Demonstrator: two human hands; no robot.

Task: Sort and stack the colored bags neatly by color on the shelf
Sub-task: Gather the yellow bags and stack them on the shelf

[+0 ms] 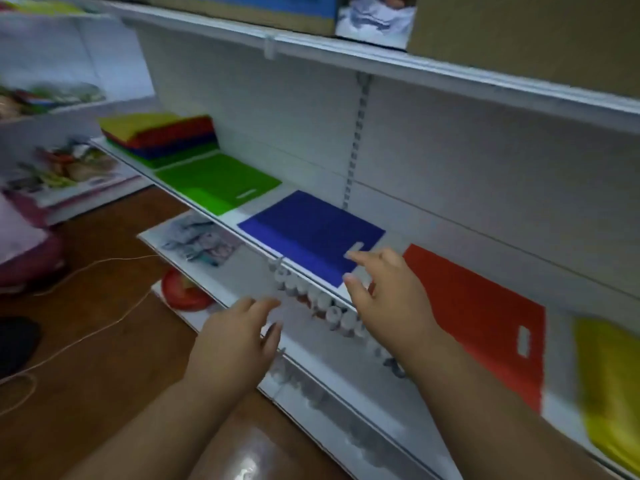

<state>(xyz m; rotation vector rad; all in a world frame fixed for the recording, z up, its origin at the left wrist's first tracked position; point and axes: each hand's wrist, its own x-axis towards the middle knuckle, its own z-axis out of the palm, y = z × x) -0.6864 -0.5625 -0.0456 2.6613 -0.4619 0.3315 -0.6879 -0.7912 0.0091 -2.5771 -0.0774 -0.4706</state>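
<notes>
— Four single bags lie flat in a row along the white shelf [388,233]: the green bag [216,183] at about ten o'clock from the middle of the view, the blue bag [308,233] near the middle, the red bag [481,317] at four o'clock, and the yellow bag [609,386] at the far four o'clock edge, blurred.

— And the unsorted ones?

— The mixed stack [159,136] sits at the ten o'clock end of the same shelf, just beyond the green bag, with yellow on top and red, blue and green layers under it.

— What are the hands doing?

— The right hand [388,303] is held out with fingers spread and loose, gripping nothing; its fingertips [353,256] reach the near corner of the blue bag by the handle slot, though I cannot tell whether they actually touch it. The left hand [239,337] is at seven o'clock from the blue bag, in front of the shelf edge, fingers relaxed, holding nothing.

— Anything else around?

— A row of small white-capped bottles [311,296] stands on the lower shelf [242,271], between the two hands. A red round object [181,289] lies at nine o'clock of the left hand, a pale cord [86,337] trails over the brown floor [104,393], and cardboard boxes [519,32] sit on the shelf at twelve o'clock.
</notes>
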